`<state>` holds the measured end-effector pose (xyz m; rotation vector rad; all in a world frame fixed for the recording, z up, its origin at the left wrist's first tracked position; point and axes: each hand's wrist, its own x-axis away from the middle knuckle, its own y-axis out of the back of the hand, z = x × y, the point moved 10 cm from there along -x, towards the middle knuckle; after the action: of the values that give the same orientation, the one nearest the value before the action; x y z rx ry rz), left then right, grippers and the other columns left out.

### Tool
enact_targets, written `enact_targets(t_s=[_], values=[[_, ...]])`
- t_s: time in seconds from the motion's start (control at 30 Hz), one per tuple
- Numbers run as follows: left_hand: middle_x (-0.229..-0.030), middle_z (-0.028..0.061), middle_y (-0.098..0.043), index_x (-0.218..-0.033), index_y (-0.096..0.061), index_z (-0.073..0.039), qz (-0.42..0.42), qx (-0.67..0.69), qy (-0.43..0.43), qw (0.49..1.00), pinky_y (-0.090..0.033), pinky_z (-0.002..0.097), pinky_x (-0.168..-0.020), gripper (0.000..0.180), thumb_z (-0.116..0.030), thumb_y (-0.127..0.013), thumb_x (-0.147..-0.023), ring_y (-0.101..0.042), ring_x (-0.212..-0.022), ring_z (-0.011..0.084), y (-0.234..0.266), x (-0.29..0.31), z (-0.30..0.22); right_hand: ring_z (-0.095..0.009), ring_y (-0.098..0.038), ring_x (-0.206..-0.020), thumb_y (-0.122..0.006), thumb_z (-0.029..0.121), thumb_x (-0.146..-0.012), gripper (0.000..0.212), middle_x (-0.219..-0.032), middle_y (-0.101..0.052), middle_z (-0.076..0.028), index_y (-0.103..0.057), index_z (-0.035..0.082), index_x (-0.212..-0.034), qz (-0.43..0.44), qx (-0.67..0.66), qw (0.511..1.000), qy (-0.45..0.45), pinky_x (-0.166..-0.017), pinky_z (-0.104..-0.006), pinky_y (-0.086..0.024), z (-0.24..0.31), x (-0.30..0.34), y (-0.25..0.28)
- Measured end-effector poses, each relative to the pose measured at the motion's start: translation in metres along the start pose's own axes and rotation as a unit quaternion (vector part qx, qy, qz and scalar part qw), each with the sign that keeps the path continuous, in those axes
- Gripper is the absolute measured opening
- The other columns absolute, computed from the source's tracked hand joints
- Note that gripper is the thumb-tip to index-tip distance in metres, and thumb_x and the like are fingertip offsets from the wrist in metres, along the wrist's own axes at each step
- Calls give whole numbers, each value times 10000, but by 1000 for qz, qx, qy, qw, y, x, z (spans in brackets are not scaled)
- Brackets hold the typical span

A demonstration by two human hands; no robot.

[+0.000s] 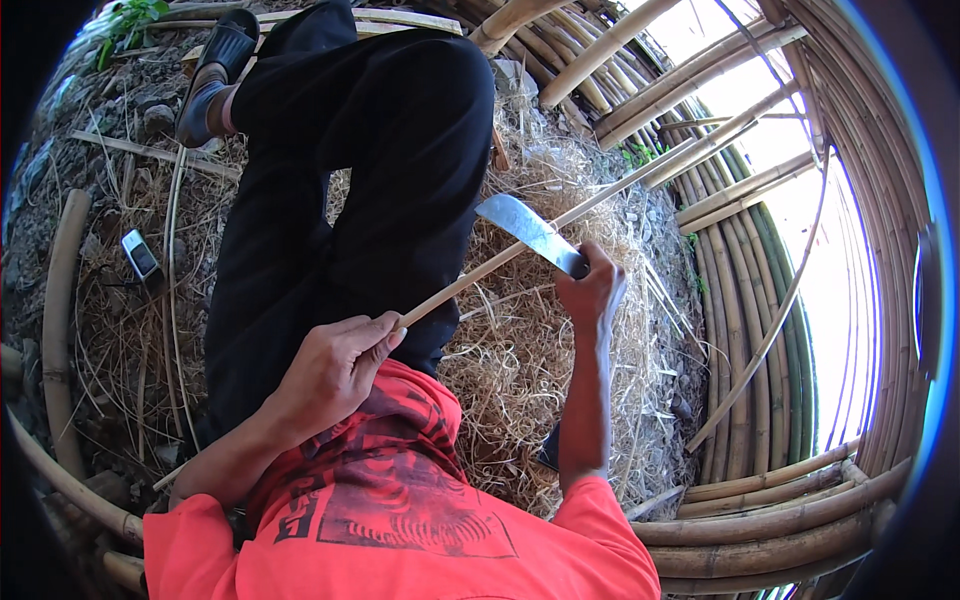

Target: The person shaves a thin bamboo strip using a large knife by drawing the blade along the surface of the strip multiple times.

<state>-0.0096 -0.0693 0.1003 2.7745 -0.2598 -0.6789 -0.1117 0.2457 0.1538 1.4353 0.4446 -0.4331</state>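
My left hand (342, 364) is closed round the near end of a long, thin bamboo strip (470, 278). The strip slants up and away to the right, past my knee. In my right hand (595, 284) is a machete (525, 226) with a broad, pale metal blade and a dark handle. Its blade lies across the strip, touching it or very close, with the tip pointing left toward my knee. Under the strip and the machete spreads a heap of curly bamboo shavings (520, 390).
Stacked bamboo poles (750, 350) line the right side, and more bamboo poles (760, 540) lie at the lower right. A small silver and black device (140, 255) rests on the littered ground at left, near a short bamboo piece (64, 320). A bent strip (775, 335) arches at right.
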Motion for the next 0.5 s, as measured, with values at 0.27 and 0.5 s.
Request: enact_targets(t_s=[0.27,0.5], values=[[-707,165,-564,-1137,-648,94,3,-3,-10,1000,-409,368,-508,227,-45,-636,-958,-538,-542,265,8,8,-2,-138,-634,-578,-667,151,-823,82,-782,-737,-111,-676,70,-816,-11,24,997,-78,-553,-311,-527,-82,-42,18],[-707,167,-585,-1122,-657,101,42,10,23,999,-422,339,-517,222,-48,-642,-958,-550,-547,240,4,11,-4,-284,-699,-677,-659,228,-814,182,-769,-733,-140,-732,65,-848,-48,46,986,-152,-683,-413,-528,-159,-66,51]])
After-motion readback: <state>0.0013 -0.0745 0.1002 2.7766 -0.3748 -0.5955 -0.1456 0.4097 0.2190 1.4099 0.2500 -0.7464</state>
